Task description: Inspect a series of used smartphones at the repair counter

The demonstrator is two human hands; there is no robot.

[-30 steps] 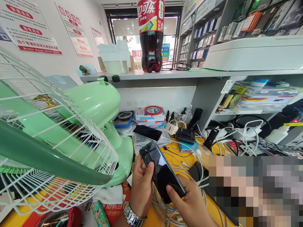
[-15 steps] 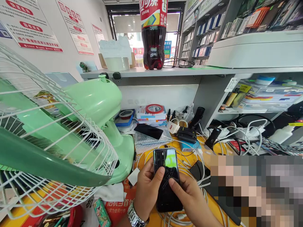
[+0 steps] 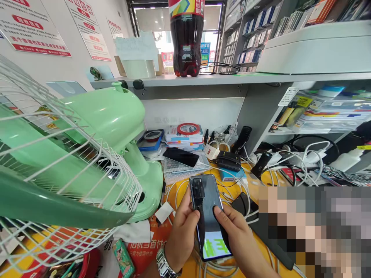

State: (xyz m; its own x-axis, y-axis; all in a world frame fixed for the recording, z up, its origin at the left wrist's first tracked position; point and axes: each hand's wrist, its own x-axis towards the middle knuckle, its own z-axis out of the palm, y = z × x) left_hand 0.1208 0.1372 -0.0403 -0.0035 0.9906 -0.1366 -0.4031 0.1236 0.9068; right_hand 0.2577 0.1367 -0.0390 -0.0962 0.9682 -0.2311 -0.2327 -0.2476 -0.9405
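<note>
A smartphone point(image 3: 212, 200) is held between both hands above the cables, its glossy back and camera block facing me. A bright green and white reflection shows on its lower end. My left hand point(image 3: 182, 231), with a metal-band wristwatch point(image 3: 164, 263), grips the phone's left edge, thumb on the back. Around the right edge closes my right hand point(image 3: 236, 227), its thumb also on the back. Dark streaks that look like reflections run down beside each thumb. The phone's other face is hidden.
A green fan point(image 3: 107, 119) with a white wire guard crowds the left. Beyond the hands lie another phone point(image 3: 181, 156), stacked boxes point(image 3: 185, 141) and tangled white cables point(image 3: 245, 189). A cola bottle point(image 3: 187, 46) stands on the shelf point(image 3: 162, 81). The lower right is blurred out.
The phone has tilted in my hands, so the bright reflection has moved from its upper part to its lower end. My view has dipped slightly. Both hands keep their hold.
</note>
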